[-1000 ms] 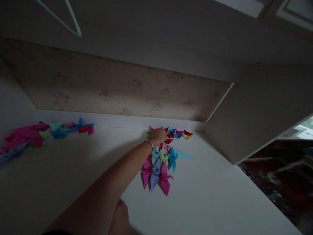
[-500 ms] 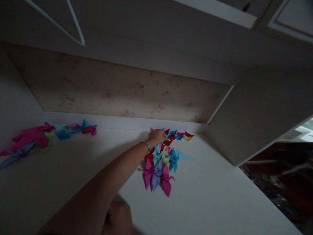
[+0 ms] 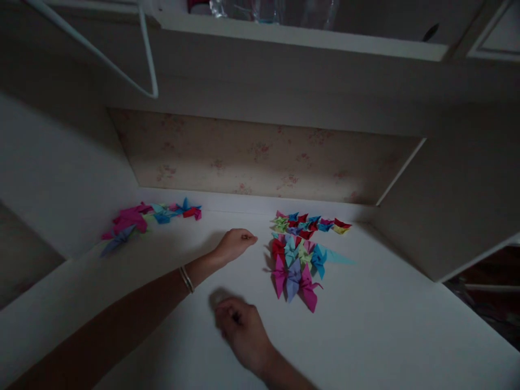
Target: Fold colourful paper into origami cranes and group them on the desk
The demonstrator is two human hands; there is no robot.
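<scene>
My left hand (image 3: 236, 245), a bracelet (image 3: 187, 279) at its wrist, hovers left of a group of folded paper cranes. Its fingertips are pinched together with no paper showing in them. Nearer to me, my right hand (image 3: 244, 331) is loosely curled over the white surface, and no object shows in its fingers. Closest in the group are pink cranes (image 3: 309, 290) and a purple crane (image 3: 293, 280). Behind them sit red, light blue, green and blue cranes (image 3: 319, 260). Smaller folded pieces (image 3: 304, 226) form rows along the back.
A loose pile of paper cranes (image 3: 130, 221) lies at the back left, against the side wall. Floral wallpaper (image 3: 260, 157) covers the back panel. Overhead are a shelf edge (image 3: 300, 42) and a white bent rod (image 3: 150, 65). A side panel (image 3: 455, 206) stands at the right.
My left hand has drawn back from the small folded pieces, leftward and toward me. My right hand has come out from beneath the left forearm. The view has shifted, showing more on the left.
</scene>
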